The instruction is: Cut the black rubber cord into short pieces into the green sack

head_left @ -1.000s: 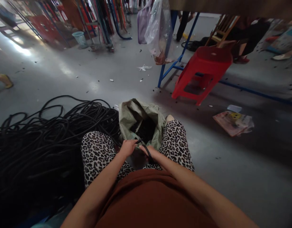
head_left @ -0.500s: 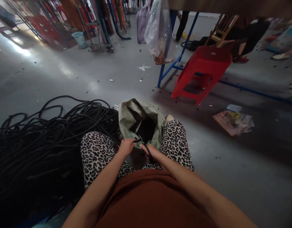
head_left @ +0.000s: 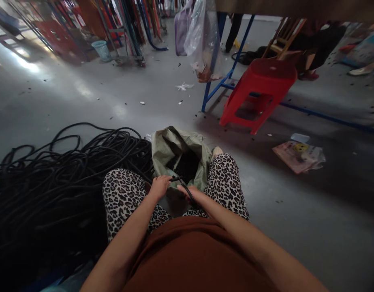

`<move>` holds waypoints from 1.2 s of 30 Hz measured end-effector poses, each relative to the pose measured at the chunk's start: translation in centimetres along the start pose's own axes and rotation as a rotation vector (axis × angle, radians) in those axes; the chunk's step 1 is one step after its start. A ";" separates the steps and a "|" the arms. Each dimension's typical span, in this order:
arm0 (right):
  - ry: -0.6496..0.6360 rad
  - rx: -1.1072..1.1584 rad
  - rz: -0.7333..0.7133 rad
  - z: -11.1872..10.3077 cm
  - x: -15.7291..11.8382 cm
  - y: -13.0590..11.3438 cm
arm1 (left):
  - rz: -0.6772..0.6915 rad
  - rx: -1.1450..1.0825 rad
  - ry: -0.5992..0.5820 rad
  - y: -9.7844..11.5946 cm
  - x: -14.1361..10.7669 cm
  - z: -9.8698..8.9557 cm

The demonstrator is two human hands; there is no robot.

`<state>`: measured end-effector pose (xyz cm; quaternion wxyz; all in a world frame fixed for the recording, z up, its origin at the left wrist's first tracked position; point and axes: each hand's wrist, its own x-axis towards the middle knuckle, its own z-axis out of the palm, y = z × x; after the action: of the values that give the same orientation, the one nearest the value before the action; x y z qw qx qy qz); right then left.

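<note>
Between my knees stands an open woven sack (head_left: 162, 148) with dark pieces (head_left: 188, 164) inside. My left hand (head_left: 160, 186) is closed around a black cord (head_left: 174, 179), whose end points right over the sack's near rim. In my right hand (head_left: 191, 192) is a pair of scissors (head_left: 187, 189) with black handles, gripped at the near side of the sack. The scissor blades meet the cord just beyond my left fingers; whether they are parted is too small to tell. A large tangled heap of black cord (head_left: 114, 152) lies on the floor to my left.
A red plastic stool (head_left: 262, 89) stands ahead right beside a blue-legged table (head_left: 210, 95). Printed plastic packaging (head_left: 299, 156) lies on the floor at right. A clear bag (head_left: 201, 36) hangs from the table. Farther back are a light-blue basket (head_left: 101, 50) and a seated person (head_left: 322, 48).
My left hand has shifted slightly left and toward me with the cord. The scissors have moved slightly, and their blades now sit against the cord near its end.
</note>
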<state>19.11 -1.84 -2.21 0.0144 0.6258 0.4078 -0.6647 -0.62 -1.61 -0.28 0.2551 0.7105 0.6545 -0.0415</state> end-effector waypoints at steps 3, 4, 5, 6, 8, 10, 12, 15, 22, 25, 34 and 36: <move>0.009 0.021 0.016 0.1 -0.3 -0.3 | 0.000 -0.006 0.002 -0.1 0.1 0.3; 0.011 0.026 0.026 0.1 -0.4 -0.3 | 0.000 -0.006 0.001 -0.1 0.1 0.3; 0.010 0.027 0.036 0.1 -0.4 -0.4 | 0.000 -0.005 -0.002 -0.1 0.1 0.3; 0.005 0.024 0.043 0.1 -0.5 -0.4 | 0.001 -0.002 -0.005 -0.1 0.1 0.3; -0.015 0.012 0.052 0.1 -0.6 -0.5 | 0.007 0.005 -0.010 0.1 0.0 0.2; -0.033 0.006 0.055 0.0 -0.7 -0.6 | 0.020 0.012 -0.018 0.2 -0.1 0.1; -0.037 0.007 0.049 -0.1 -0.8 -0.6 | 0.033 0.017 -0.026 0.2 -0.2 0.1; -0.041 0.015 0.036 0.0 -1.0 -0.8 | 0.040 0.010 -0.020 0.2 -0.2 0.1; 0.022 0.006 0.023 0.1 -1.0 -0.8 | 0.031 -0.002 -0.004 0.4 -0.1 0.1; 0.039 -0.033 0.010 0.0 -0.9 -0.8 | 0.025 -0.014 -0.005 0.5 0.0 0.2; 0.103 -0.076 0.017 0.0 -1.3 -1.1 | -0.004 -0.013 -0.031 0.5 0.1 0.7; 0.106 -0.100 0.024 0.0 -1.5 -1.2 | -0.007 -0.016 -0.027 0.4 0.1 0.7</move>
<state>18.79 -1.79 -0.30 0.0320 0.6634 0.4334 -0.6091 0.00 -1.80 -0.81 0.2695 0.7055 0.6538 -0.0467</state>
